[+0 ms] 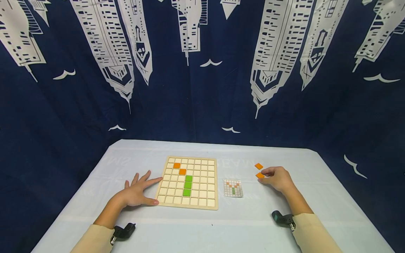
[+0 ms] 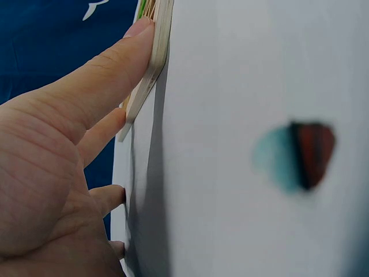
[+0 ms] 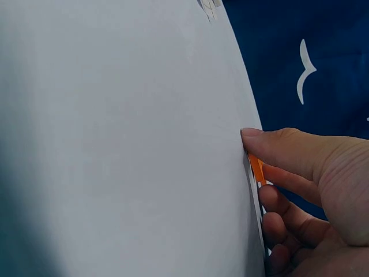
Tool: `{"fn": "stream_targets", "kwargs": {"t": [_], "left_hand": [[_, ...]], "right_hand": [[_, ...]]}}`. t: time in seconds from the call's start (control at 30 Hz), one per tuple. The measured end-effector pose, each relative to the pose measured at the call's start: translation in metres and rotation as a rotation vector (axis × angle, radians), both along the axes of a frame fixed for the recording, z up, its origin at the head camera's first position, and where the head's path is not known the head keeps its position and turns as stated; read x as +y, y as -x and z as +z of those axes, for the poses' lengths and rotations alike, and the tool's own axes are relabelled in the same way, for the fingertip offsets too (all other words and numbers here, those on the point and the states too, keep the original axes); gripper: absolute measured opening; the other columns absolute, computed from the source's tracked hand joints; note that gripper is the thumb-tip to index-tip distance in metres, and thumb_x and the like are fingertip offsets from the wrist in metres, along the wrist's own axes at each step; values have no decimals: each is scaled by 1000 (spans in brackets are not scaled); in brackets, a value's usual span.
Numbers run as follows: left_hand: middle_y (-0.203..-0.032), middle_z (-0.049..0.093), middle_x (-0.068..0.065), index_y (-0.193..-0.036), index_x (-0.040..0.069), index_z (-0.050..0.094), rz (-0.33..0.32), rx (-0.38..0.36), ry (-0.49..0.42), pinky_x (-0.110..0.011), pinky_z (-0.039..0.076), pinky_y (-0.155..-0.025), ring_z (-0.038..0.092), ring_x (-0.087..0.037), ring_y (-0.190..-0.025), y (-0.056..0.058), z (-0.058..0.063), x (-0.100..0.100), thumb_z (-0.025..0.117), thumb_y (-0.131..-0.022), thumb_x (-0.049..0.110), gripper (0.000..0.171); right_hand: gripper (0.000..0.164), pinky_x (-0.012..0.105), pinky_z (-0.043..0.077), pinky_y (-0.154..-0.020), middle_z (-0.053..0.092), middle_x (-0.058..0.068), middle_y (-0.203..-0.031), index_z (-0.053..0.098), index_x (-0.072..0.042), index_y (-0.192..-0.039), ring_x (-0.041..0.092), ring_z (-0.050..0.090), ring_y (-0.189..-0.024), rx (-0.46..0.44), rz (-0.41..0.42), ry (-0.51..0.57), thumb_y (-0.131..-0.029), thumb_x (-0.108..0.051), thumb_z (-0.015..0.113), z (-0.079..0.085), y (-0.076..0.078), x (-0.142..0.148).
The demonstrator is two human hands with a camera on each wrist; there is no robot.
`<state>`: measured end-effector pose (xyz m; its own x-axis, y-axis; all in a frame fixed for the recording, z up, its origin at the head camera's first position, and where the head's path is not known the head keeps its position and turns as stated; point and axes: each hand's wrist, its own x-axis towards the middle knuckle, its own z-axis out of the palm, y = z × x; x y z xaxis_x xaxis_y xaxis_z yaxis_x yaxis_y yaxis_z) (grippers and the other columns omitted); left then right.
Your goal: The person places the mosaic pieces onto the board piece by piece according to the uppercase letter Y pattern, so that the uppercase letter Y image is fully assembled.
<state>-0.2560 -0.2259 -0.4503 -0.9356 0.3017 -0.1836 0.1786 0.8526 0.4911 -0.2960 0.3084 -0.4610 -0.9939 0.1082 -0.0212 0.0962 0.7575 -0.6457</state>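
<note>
A square wooden grid board lies on the table. It carries two orange tiles, the upper-left one and a second, plus three green tiles in a column, with one in the middle. My left hand spreads its fingers at the board's left side; thumb and index finger touch the edge. To the right, my right hand pinches a loose orange tile between thumb and index finger at the table surface. In the right wrist view that orange tile is partly hidden by the fingers.
Just behind the pinched tile lies another loose orange tile. A small pattern card with a printed grid sits between the board and my right hand. The white table ends at a dark blue cloth with white building prints.
</note>
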Motion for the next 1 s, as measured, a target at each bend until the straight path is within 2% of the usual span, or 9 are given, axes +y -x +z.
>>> {"fn": "stream_targets", "kwargs": {"t": [0.5, 0.8, 1.0], "left_hand": [[-168, 12, -30, -155, 26, 46, 2, -2, -15, -89, -4, -105, -5, -67, -149, 0, 1, 0, 89, -68, 56, 101], [-168, 13, -30, -154, 26, 47, 1, -2, -18, -89, -5, -106, -5, -66, -149, -2, 2, 1, 89, -68, 54, 100], [-169, 12, -30, -154, 27, 47, 3, -5, -20, -88, -5, -106, -5, -66, -149, -2, 2, 1, 89, -68, 55, 100]], "right_hand": [[38, 47, 53, -85, 74, 18, -104, 75, 2, -110, 30, 63, -94, -3, -8, -16, -81, -19, 86, 2, 0, -2], [35, 33, 48, -72, 73, 15, -98, 76, 2, -108, 25, 60, -88, -5, -13, -26, -82, -20, 86, 4, -2, -4], [33, 29, 46, -68, 72, 11, -90, 76, 3, -106, 23, 59, -82, 9, -9, -14, -81, -18, 86, 3, -3, -4]]}}
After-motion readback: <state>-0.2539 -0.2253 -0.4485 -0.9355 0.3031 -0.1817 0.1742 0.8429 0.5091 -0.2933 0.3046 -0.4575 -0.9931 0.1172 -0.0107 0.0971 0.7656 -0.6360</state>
